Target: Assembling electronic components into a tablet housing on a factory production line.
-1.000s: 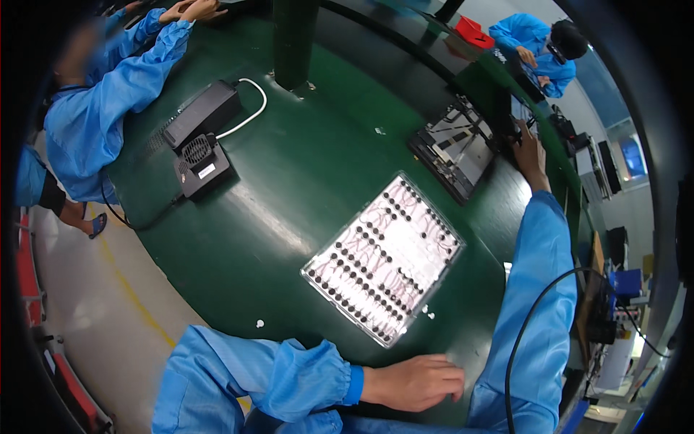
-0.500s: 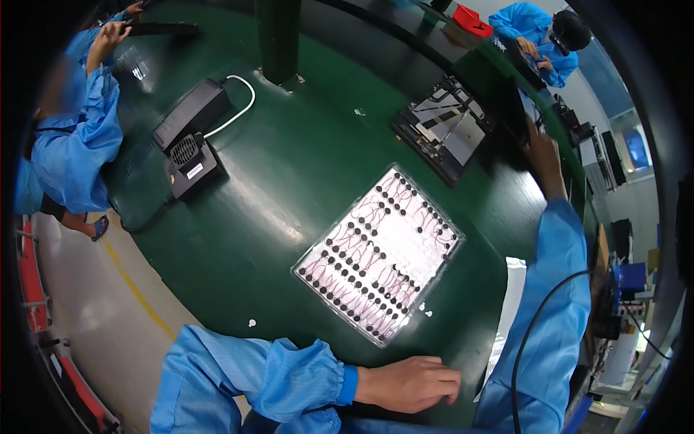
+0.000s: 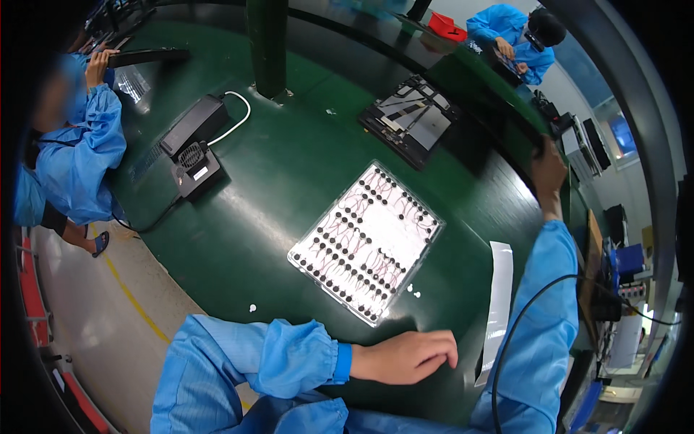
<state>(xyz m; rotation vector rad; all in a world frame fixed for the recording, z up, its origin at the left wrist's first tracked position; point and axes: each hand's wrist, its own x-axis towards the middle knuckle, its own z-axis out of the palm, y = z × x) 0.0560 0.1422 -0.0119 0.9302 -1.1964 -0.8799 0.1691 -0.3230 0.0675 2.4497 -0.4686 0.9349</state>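
My left hand (image 3: 405,356) rests on the green table near its front edge, fingers curled inward with nothing visible in them. Just beyond it lies a clear tray (image 3: 295,257) holding rows of small round black parts with thin reddish wires on a white base. My right hand (image 3: 550,173) is stretched far to the right, against a dark edge beside the raised dark green shelf. Its fingertips are hidden, so what it grips, if anything, cannot be made out. Left of it lies a stack of flat black device panels (image 3: 419,119).
A black power adapter (image 3: 194,124) and a small black fan unit (image 3: 196,172) stand at left. A green post (image 3: 267,58) rises behind them. A white strip (image 3: 499,304) lies by my right sleeve, crossed by a black cable (image 3: 520,318). Co-workers in blue sit far left and far right.
My right hand has shifted to the dark edge, and the dark shiny panel by its fingers is no longer visible there. My left hand stays curled on the table. The view has shifted slightly.
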